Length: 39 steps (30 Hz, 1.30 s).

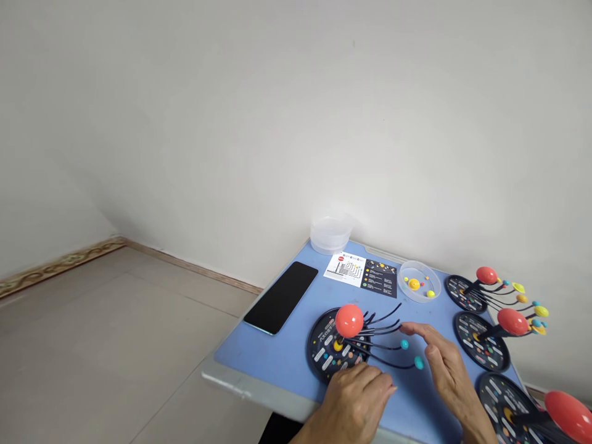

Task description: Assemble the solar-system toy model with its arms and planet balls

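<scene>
A solar system model stands near the front of the table, with a round black printed base, a red ball on top and several thin curved black rods fanning right. Two rods end in turquoise beads; others have bare tips. My left hand lies at the front edge of the base, fingers curled together; their tips are hidden, so I cannot see what they grip. Beside the rod ends is my right hand, its index finger stretched out at a bare rod tip and its thumb apart.
A clear dish holds several small beads. Near it lie a printed instruction sheet and a dark phone. Clear stacked dishes stand by the wall. Similar models line the right side of the blue table.
</scene>
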Motion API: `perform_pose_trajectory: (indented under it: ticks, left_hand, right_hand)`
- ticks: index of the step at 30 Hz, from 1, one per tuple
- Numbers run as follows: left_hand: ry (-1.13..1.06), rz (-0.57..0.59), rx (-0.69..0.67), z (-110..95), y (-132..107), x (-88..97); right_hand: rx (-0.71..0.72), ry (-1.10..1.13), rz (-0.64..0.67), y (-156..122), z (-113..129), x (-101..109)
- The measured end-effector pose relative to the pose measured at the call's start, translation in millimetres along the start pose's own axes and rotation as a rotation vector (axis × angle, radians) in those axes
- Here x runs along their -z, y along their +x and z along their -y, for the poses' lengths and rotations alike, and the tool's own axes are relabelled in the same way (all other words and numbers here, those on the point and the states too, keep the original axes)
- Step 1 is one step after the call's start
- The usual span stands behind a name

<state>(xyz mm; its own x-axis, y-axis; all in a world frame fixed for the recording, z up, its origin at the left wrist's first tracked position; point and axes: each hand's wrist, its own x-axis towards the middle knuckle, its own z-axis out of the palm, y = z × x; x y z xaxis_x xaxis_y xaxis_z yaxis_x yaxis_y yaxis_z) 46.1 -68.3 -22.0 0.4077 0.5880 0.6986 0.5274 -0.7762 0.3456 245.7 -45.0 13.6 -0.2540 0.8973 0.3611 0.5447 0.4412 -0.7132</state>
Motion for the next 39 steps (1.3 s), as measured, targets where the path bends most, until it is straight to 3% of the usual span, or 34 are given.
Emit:
perform_pose_trajectory:
  ticks: [39]
  left_hand:
    - [-0.016,-0.037,-0.039,4.5,-0.5,-6.1]
  right_hand:
    - [-0.057,0.115,0.010,0.0,-0.3,-1.8]
